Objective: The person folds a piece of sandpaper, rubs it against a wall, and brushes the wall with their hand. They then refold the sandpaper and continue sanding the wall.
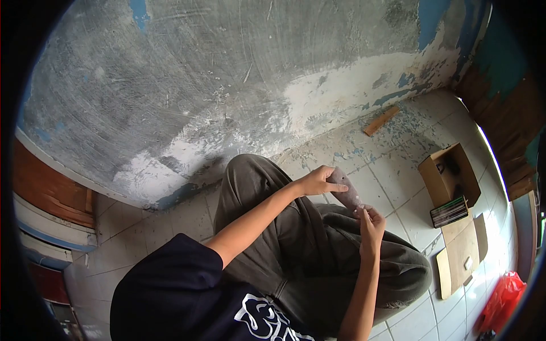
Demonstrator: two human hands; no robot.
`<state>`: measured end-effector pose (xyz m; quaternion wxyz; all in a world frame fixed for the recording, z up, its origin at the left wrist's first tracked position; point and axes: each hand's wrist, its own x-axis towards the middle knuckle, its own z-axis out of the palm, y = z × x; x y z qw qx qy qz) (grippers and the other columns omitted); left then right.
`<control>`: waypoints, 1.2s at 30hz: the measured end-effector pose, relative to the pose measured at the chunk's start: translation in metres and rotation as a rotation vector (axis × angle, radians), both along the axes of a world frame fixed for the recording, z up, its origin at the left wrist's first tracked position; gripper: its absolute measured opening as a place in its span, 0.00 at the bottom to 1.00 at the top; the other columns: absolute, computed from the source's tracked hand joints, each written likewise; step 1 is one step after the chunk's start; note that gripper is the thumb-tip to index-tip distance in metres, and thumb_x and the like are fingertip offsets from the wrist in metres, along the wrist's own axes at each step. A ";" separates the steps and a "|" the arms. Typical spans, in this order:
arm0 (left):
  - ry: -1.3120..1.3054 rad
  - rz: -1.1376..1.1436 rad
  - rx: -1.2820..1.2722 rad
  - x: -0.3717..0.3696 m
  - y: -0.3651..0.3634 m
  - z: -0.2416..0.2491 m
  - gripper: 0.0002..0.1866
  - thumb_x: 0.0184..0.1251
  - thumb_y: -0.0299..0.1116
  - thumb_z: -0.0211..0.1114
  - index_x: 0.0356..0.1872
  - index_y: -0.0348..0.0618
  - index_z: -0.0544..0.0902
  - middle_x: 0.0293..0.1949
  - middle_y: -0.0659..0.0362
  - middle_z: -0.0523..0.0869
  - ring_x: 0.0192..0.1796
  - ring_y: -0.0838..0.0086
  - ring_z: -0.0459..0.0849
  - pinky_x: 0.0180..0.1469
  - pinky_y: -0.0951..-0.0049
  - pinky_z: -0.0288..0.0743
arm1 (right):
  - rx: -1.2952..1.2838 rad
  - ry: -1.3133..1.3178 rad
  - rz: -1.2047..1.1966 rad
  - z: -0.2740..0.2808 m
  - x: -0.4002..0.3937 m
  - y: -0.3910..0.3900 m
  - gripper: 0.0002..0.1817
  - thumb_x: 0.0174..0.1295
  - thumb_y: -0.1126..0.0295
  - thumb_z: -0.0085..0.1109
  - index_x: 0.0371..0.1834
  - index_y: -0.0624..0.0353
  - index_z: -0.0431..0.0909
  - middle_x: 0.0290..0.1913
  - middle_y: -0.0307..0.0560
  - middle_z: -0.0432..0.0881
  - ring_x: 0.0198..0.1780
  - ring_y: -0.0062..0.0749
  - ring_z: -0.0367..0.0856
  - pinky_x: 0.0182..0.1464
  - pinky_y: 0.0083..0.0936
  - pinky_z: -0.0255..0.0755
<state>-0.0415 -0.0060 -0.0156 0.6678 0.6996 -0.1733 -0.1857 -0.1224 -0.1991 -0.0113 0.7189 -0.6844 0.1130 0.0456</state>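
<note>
Above my crossed legs [284,227] I hold a worn, dusty grey-pink strip, which looks like sandpaper [344,190], with white specks on it. My left hand [319,181] is closed on its upper end, the thumb lying across its face. At the lower end, the fingers of my right hand [371,223] pinch its edge. The strip is tilted, its upper end toward the wall. In front of my knees rises the scraped grey wall [170,74], with white patches and bits of blue paint.
Paint flakes litter the tiled floor [392,165] along the wall, around a wooden piece [381,120]. To the right stand an open cardboard box [463,173] with dark items inside, a flattened cardboard piece [462,250] and a red plastic bag [500,304].
</note>
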 end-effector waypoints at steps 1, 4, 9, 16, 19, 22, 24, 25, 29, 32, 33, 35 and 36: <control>-0.079 0.021 0.041 0.001 0.000 -0.005 0.14 0.54 0.37 0.68 0.32 0.35 0.80 0.28 0.60 0.84 0.31 0.80 0.79 0.36 0.76 0.73 | -0.001 0.001 -0.001 -0.002 0.001 0.000 0.08 0.59 0.68 0.55 0.30 0.62 0.79 0.23 0.32 0.74 0.24 0.11 0.66 0.27 0.11 0.57; -0.211 0.119 0.151 0.004 -0.002 -0.015 0.15 0.52 0.39 0.69 0.27 0.35 0.79 0.23 0.58 0.83 0.27 0.79 0.78 0.31 0.74 0.72 | -0.028 -0.030 0.000 -0.005 0.001 0.001 0.08 0.59 0.68 0.55 0.30 0.62 0.79 0.22 0.31 0.73 0.24 0.10 0.65 0.26 0.10 0.56; -0.300 0.155 0.196 0.003 -0.002 -0.012 0.16 0.51 0.40 0.69 0.25 0.35 0.79 0.21 0.55 0.82 0.25 0.76 0.78 0.30 0.73 0.71 | -0.049 -0.016 0.000 0.000 0.000 0.004 0.08 0.59 0.69 0.55 0.31 0.64 0.79 0.22 0.31 0.72 0.24 0.11 0.65 0.26 0.11 0.57; -0.370 0.181 0.209 0.004 -0.003 -0.018 0.18 0.51 0.42 0.69 0.24 0.34 0.78 0.20 0.53 0.81 0.23 0.72 0.77 0.28 0.71 0.69 | -0.093 -0.026 0.004 -0.005 0.001 0.003 0.08 0.59 0.70 0.55 0.32 0.65 0.79 0.21 0.32 0.72 0.24 0.12 0.66 0.27 0.11 0.57; -0.368 0.177 0.214 0.005 -0.003 -0.020 0.18 0.51 0.42 0.69 0.23 0.33 0.77 0.19 0.52 0.80 0.22 0.72 0.75 0.28 0.70 0.68 | -0.070 -0.037 -0.004 -0.004 0.001 0.003 0.08 0.59 0.70 0.55 0.31 0.64 0.79 0.21 0.32 0.72 0.24 0.12 0.65 0.26 0.11 0.57; -0.400 0.186 0.223 0.005 -0.003 -0.020 0.19 0.51 0.42 0.69 0.23 0.33 0.76 0.19 0.51 0.79 0.22 0.72 0.75 0.27 0.70 0.68 | -0.102 -0.033 0.001 -0.002 0.001 0.003 0.08 0.59 0.70 0.55 0.31 0.64 0.79 0.21 0.31 0.72 0.24 0.12 0.65 0.26 0.11 0.57; -0.394 0.181 0.233 0.005 -0.003 -0.020 0.19 0.51 0.42 0.69 0.22 0.33 0.76 0.19 0.51 0.79 0.22 0.72 0.75 0.27 0.70 0.68 | -0.088 -0.034 0.003 -0.001 0.000 0.003 0.08 0.59 0.70 0.55 0.30 0.64 0.79 0.21 0.32 0.72 0.24 0.12 0.65 0.26 0.11 0.57; -0.388 0.177 0.245 0.005 -0.003 -0.019 0.19 0.51 0.42 0.69 0.22 0.33 0.76 0.19 0.51 0.79 0.22 0.72 0.75 0.27 0.69 0.68 | -0.088 -0.034 0.003 -0.001 0.000 0.003 0.08 0.59 0.70 0.55 0.30 0.64 0.79 0.21 0.32 0.72 0.24 0.12 0.65 0.26 0.11 0.57; -0.386 0.171 0.237 0.005 -0.003 -0.020 0.19 0.50 0.43 0.69 0.22 0.33 0.77 0.19 0.51 0.80 0.22 0.72 0.76 0.28 0.69 0.68 | -0.069 -0.026 -0.001 -0.001 0.000 0.003 0.08 0.59 0.70 0.55 0.30 0.65 0.79 0.21 0.32 0.73 0.24 0.12 0.66 0.27 0.12 0.58; -0.376 0.178 0.236 0.005 -0.003 -0.020 0.19 0.50 0.43 0.69 0.23 0.33 0.77 0.20 0.50 0.80 0.23 0.70 0.77 0.29 0.69 0.69 | -0.078 -0.022 0.000 -0.003 0.000 0.003 0.09 0.59 0.69 0.56 0.31 0.65 0.79 0.22 0.33 0.73 0.25 0.13 0.68 0.28 0.12 0.60; -0.382 0.174 0.248 0.005 -0.003 -0.019 0.19 0.50 0.43 0.69 0.24 0.33 0.78 0.21 0.50 0.80 0.24 0.70 0.77 0.29 0.69 0.70 | -0.084 -0.019 -0.003 -0.003 0.000 0.003 0.09 0.59 0.69 0.56 0.32 0.65 0.79 0.22 0.33 0.74 0.26 0.13 0.69 0.29 0.12 0.61; -0.373 0.167 0.262 0.004 -0.002 -0.017 0.19 0.50 0.43 0.69 0.26 0.34 0.79 0.22 0.50 0.81 0.25 0.69 0.78 0.30 0.69 0.70 | -0.075 -0.016 -0.002 -0.003 0.001 0.002 0.09 0.59 0.69 0.56 0.32 0.65 0.79 0.23 0.34 0.74 0.26 0.13 0.69 0.29 0.12 0.62; -0.357 0.165 0.265 0.003 -0.002 -0.014 0.19 0.50 0.43 0.69 0.27 0.34 0.79 0.22 0.50 0.82 0.25 0.69 0.79 0.31 0.69 0.71 | -0.066 -0.013 0.000 -0.003 0.001 0.002 0.09 0.58 0.69 0.56 0.33 0.65 0.79 0.23 0.34 0.75 0.26 0.14 0.70 0.29 0.12 0.62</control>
